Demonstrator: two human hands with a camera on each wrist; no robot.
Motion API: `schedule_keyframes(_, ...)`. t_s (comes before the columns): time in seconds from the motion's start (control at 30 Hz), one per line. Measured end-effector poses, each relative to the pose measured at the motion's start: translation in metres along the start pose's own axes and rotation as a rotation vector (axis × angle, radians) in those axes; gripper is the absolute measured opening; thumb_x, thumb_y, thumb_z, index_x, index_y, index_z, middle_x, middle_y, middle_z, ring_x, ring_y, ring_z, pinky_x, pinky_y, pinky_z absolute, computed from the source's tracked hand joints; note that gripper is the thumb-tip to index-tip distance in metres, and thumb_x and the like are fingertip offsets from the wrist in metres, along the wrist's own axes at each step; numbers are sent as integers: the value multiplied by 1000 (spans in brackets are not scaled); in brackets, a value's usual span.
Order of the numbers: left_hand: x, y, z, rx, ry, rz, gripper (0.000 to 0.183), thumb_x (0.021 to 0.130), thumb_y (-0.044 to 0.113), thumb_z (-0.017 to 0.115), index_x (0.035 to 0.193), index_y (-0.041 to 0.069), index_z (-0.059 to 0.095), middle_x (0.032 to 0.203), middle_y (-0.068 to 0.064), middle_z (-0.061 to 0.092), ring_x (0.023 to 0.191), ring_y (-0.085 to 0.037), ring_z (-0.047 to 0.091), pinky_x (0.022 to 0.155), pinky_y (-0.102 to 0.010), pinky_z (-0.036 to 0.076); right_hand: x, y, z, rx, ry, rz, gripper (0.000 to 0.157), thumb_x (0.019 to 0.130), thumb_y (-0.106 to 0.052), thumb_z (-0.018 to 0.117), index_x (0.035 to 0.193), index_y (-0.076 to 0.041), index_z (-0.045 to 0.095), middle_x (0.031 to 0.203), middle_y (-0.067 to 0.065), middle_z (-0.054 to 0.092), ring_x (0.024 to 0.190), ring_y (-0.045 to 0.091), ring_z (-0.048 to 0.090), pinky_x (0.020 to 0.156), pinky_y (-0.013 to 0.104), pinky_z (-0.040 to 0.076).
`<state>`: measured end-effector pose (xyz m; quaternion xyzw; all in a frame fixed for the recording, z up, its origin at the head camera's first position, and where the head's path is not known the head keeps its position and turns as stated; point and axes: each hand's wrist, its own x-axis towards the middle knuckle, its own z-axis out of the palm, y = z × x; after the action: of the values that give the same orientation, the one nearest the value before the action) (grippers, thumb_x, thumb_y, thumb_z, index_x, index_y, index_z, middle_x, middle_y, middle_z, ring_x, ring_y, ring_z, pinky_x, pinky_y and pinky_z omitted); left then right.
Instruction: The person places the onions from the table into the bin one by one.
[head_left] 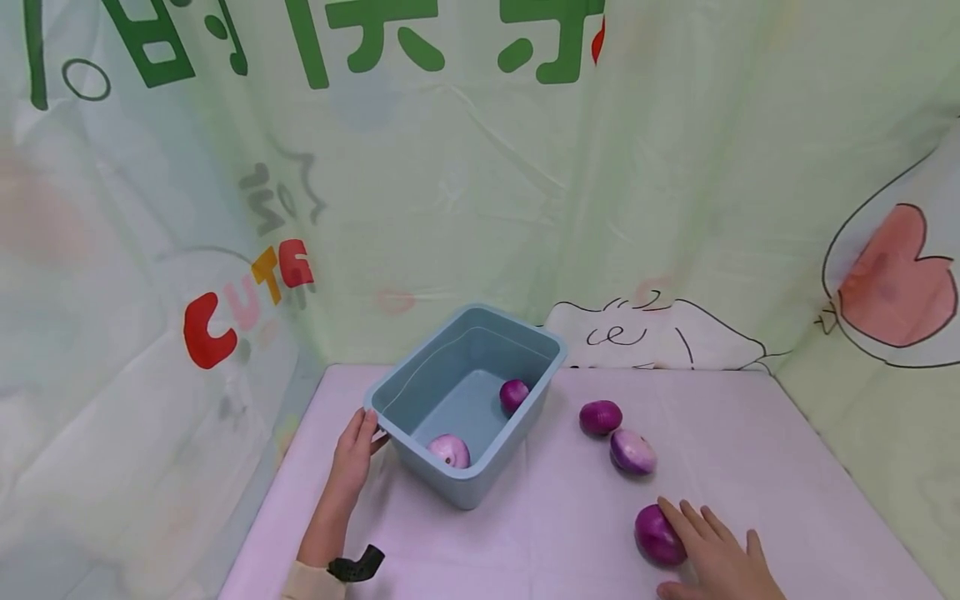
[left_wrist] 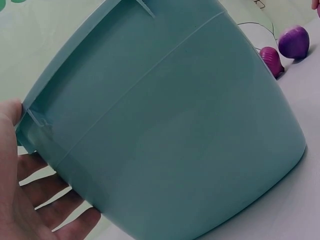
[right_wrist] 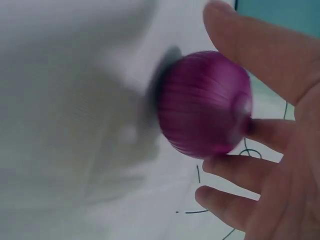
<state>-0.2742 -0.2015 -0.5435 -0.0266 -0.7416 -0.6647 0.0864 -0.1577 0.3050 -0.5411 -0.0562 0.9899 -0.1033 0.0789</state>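
My left hand (head_left: 355, 454) holds the near-left corner of a blue-grey plastic bin (head_left: 480, 492), thumb at the rim and fingers against the outer wall, as the left wrist view shows. Inside the bin lie a dark purple onion (head_left: 513, 395) and a paler onion (head_left: 450, 451). At the right front, my right hand (head_left: 723, 558) is at another red onion (head_left: 660, 536) on the table. In the right wrist view its fingers are spread, and fingertips meet that onion (right_wrist: 202, 105); the thumb stands off to one side of it.
Two more onions sit to the right of the bin: a dark one (head_left: 600, 417) and a purple-and-white one (head_left: 633, 452). They lie close together on the pale table (head_left: 570, 533). Printed curtains (head_left: 480, 200) hang behind the table and along both sides.
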Motion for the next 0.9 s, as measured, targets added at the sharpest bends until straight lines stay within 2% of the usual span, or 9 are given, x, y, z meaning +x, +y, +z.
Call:
schedule_keyframes(0.13,0,-1,-1,-1,4,6,50,98,51,44,142,27,43,138,0,49,121,-22,50,98,-51,42,5,0,4,-5,34,47,111,60,-73,71,142,-5,39,134,29,46,124,52,34,85,84,7)
schedule_keyframes(0.33,1,-2,-1,1,8,-31,55,95,56,44,143,28,42,139,2,48,122,-21,50,98,-48,42,9,4,10,16,100,97,107,70,-74,64,138,4,39,130,30,48,120,54,35,86,83,9)
schedule_keyframes(0.47,1,-2,-2,-3,3,-24,54,96,56,44,143,29,41,139,2,47,122,-22,49,98,-49,42,13,7,14,-2,110,101,109,68,-76,63,137,5,39,129,29,49,119,54,37,84,84,10)
schedule_keyframes(0.7,1,-2,-3,-7,-9,-8,53,96,55,44,143,28,42,139,0,48,121,-24,50,98,-52,41,25,13,17,25,43,158,118,60,-83,63,132,8,41,121,33,52,115,56,37,84,83,12)
schedule_keyframes(0.77,1,-3,-2,-10,-7,-10,53,96,55,44,142,28,43,139,0,48,121,-23,51,97,-51,42,26,13,16,48,54,165,116,60,-83,62,129,8,43,115,32,55,111,54,43,84,82,16)
schedule_keyframes(0.9,3,-2,-2,-9,3,-16,53,96,55,45,141,28,44,138,1,49,121,-22,51,97,-48,43,26,8,3,146,70,150,111,66,-81,60,131,8,41,110,26,60,97,43,57,81,69,39)
